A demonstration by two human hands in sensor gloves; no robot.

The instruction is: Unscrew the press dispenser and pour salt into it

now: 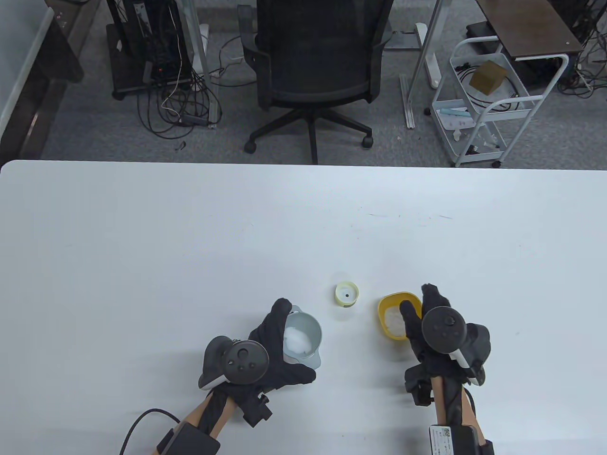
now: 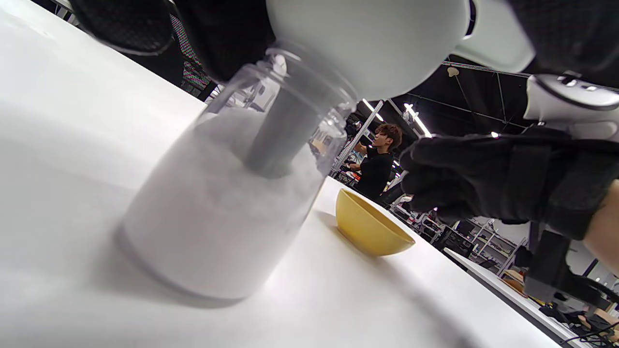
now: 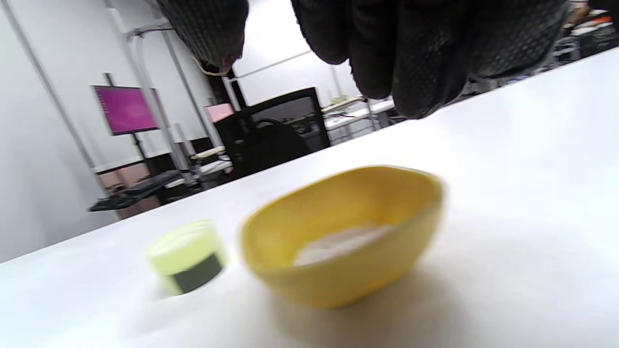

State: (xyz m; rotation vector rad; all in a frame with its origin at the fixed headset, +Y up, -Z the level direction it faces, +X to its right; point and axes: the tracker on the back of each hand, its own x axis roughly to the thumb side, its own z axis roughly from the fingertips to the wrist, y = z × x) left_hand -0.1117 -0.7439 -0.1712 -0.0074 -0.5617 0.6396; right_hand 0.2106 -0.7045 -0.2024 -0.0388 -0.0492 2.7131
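The clear dispenser jar [image 2: 217,217] stands on the table, mostly full of white salt. A grey funnel [image 1: 308,332] sits in its mouth with salt in it; its stem [image 2: 278,140] reaches down inside. My left hand [image 1: 296,339] grips the jar's neck and the funnel. The yellow-green press cap [image 1: 346,294] lies apart on the table, also in the right wrist view [image 3: 188,258]. A yellow bowl [image 1: 390,303] holds some salt [image 3: 338,244]. My right hand [image 1: 417,299] hovers over the bowl with thumb and fingers apart [image 3: 290,48], holding nothing.
The white table [image 1: 189,246] stretches far to the left and back. An office chair [image 1: 315,71] and a white cart [image 1: 488,104] stand beyond its far edge. The bowl also shows in the left wrist view [image 2: 370,227], right of the jar.
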